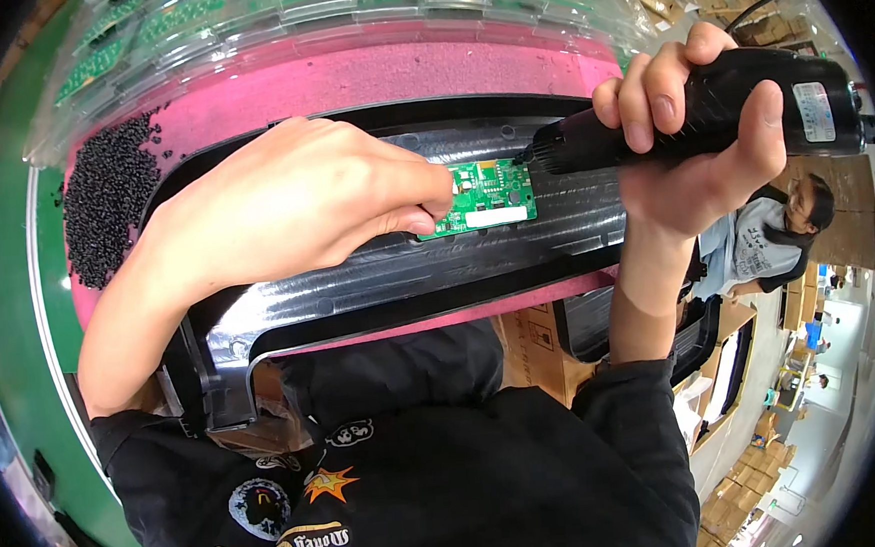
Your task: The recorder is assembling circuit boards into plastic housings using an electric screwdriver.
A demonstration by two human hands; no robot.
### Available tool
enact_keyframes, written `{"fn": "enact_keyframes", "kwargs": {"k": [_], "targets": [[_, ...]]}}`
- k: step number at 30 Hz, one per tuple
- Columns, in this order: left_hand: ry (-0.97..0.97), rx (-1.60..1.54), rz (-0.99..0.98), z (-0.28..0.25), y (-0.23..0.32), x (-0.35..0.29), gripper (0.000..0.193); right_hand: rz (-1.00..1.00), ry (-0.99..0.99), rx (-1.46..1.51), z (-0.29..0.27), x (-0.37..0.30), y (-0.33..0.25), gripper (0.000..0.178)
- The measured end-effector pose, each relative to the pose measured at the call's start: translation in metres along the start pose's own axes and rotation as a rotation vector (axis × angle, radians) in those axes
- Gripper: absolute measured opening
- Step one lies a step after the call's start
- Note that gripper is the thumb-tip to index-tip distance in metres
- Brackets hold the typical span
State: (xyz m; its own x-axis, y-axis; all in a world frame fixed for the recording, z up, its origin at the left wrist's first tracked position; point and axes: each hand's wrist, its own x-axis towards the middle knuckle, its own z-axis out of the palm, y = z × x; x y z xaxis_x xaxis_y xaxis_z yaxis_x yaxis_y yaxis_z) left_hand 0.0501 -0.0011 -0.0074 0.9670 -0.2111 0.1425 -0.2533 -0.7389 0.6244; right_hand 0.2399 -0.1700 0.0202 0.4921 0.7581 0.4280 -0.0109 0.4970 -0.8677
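Note:
A green circuit board (498, 195) with a white strip lies inside a long black plastic housing (378, 277). The curled fingers and thumb of my left hand (303, 196) are closed at the board's left end and cover that part of it. Wrapped around a black electric screwdriver (688, 118) is my right hand (696, 162). The screwdriver lies nearly level, its narrow end pointing left at the board's upper right corner. Whether its tip touches the board, I cannot tell.
Small black screws (107, 198) lie heaped on the pink mat (385, 71) at the left. Clear plastic trays (341, 9) with green boards stand along the back. Another person (766, 238) sits at the right, near cardboard boxes (755, 470). A cord (766, 0) runs behind the screwdriver.

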Motion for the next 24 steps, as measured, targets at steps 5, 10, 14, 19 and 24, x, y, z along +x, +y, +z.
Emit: {"fn": "enact_keyframes", "kwargs": {"k": [5,10,14,19,24], "targets": [[-0.068,0.036,-0.076,-0.001,0.002,-0.001,0.017,-0.042,-0.126,0.058,-0.011,0.004,0.006,0.052],[-0.129,-0.009,-0.198,-0.002,0.010,-0.001,0.024,0.035,-0.531,0.166,-0.022,0.020,0.004,0.050],[-0.146,-0.014,-0.259,-0.005,0.012,0.000,0.025,0.011,0.202,-0.133,0.017,0.002,0.002,0.034],[-0.129,-0.032,-0.221,-0.004,0.009,-0.002,0.025,0.002,0.088,-0.107,0.013,-0.005,0.005,0.033],[-0.169,0.003,-0.286,-0.006,0.013,-0.001,0.025,0.003,0.046,-0.121,0.015,0.000,0.011,0.035]]}}
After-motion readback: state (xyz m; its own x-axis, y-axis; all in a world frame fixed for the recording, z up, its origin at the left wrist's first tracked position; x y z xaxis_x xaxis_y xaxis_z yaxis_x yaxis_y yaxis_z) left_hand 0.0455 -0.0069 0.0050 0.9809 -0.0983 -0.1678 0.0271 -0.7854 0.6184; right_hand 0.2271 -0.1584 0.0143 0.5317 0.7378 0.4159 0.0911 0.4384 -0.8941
